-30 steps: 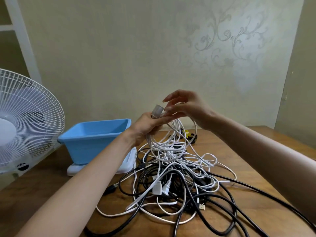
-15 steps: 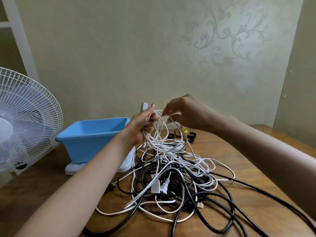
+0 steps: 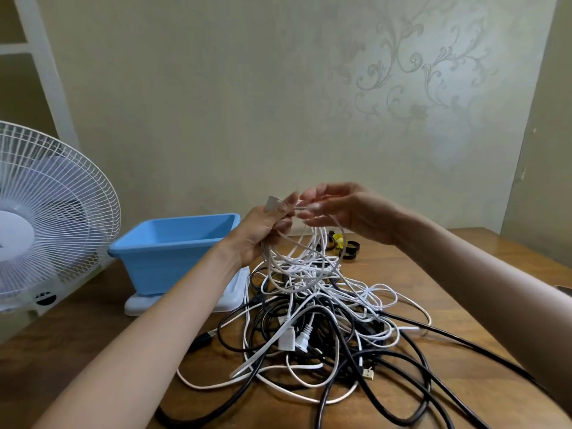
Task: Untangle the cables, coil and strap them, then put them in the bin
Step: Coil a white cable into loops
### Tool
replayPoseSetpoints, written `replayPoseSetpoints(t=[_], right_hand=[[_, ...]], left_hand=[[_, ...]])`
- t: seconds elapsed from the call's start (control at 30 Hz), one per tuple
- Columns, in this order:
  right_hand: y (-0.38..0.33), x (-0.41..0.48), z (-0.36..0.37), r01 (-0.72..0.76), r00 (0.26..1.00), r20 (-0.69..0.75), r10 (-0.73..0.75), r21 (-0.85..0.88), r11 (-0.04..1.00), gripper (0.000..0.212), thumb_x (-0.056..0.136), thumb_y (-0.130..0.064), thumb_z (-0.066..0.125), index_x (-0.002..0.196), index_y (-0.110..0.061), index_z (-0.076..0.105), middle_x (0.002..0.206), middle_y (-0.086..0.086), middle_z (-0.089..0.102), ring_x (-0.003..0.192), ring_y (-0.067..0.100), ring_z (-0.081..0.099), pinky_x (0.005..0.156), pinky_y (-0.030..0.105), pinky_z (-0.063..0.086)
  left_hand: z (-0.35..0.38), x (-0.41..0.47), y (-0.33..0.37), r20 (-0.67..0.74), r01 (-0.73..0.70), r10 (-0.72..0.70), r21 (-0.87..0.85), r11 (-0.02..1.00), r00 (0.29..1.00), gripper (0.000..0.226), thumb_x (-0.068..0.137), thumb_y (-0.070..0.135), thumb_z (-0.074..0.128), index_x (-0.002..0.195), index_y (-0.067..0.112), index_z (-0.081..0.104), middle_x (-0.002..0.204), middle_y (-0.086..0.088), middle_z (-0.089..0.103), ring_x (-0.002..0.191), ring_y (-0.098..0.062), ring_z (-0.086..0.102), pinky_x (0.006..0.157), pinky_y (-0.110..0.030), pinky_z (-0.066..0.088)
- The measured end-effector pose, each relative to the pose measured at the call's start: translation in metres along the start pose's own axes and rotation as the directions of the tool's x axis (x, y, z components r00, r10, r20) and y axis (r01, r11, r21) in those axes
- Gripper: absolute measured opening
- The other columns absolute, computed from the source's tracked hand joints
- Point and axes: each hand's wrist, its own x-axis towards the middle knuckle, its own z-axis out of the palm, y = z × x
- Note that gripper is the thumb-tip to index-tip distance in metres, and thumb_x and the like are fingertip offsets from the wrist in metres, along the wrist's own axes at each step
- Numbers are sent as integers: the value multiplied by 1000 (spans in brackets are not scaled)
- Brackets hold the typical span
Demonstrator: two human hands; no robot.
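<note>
A tangle of white and black cables [image 3: 325,329] lies on the wooden table. My left hand [image 3: 263,230] grips a bundle of thin white cable loops [image 3: 297,267] lifted above the pile, with a grey-white plug end [image 3: 272,203] sticking up past its fingers. My right hand [image 3: 337,209] pinches a strand of that white cable next to the left hand's fingertips. The blue bin [image 3: 176,246] stands to the left of the pile on a white lid. Black and yellow straps [image 3: 343,246] lie behind the cables.
A white fan [image 3: 46,218] stands at the table's left edge. The wooden table [image 3: 433,274] shows bare wood to the right of the pile. A wall runs close behind the table.
Both hands stayed raised over the pile. My right hand drew a white strand up to the left hand's fingertips, and the plug end shows again above my left hand.
</note>
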Motion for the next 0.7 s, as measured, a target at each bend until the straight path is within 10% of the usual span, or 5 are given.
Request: replayPoseSetpoints(t=[0.2,0.4,0.57,0.7], right_hand=[[21,-8,-14,-54,984,-177,15,-216,975,17,95,-9,52,110,-4,58,102,16,70,59,17,64,53,24,55],[41,-19,-13,-248,959,73,275,-256,934,38,102,-31,36,124,-4,53,101,22,66,69,25,65,65,36,59],[35,-27,-42,-284,959,-51,279,-154,946,37,90,-28,53,116,-5,66,87,10,56,75,19,59,76,37,59],[35,-36,-52,-257,966,-83,244,-334,907,48,88,-9,61,134,-21,53,127,5,57,75,19,66,70,32,59]], left_hand=[[-1,4,-4,-147,-24,-4,-193,981,989,25,76,42,66,70,24,49,47,11,37,44,-3,28,41,-15,18],[2,7,-6,-175,-62,31,-175,983,984,22,86,23,66,71,14,54,58,4,41,40,-2,28,33,-12,22],[-12,6,-6,-237,-159,127,-120,980,963,39,92,24,59,58,19,41,51,6,33,36,-2,23,34,-12,18],[-18,6,3,-137,-131,106,-188,973,985,41,95,21,52,60,21,31,40,11,24,32,-1,18,30,-13,16]])
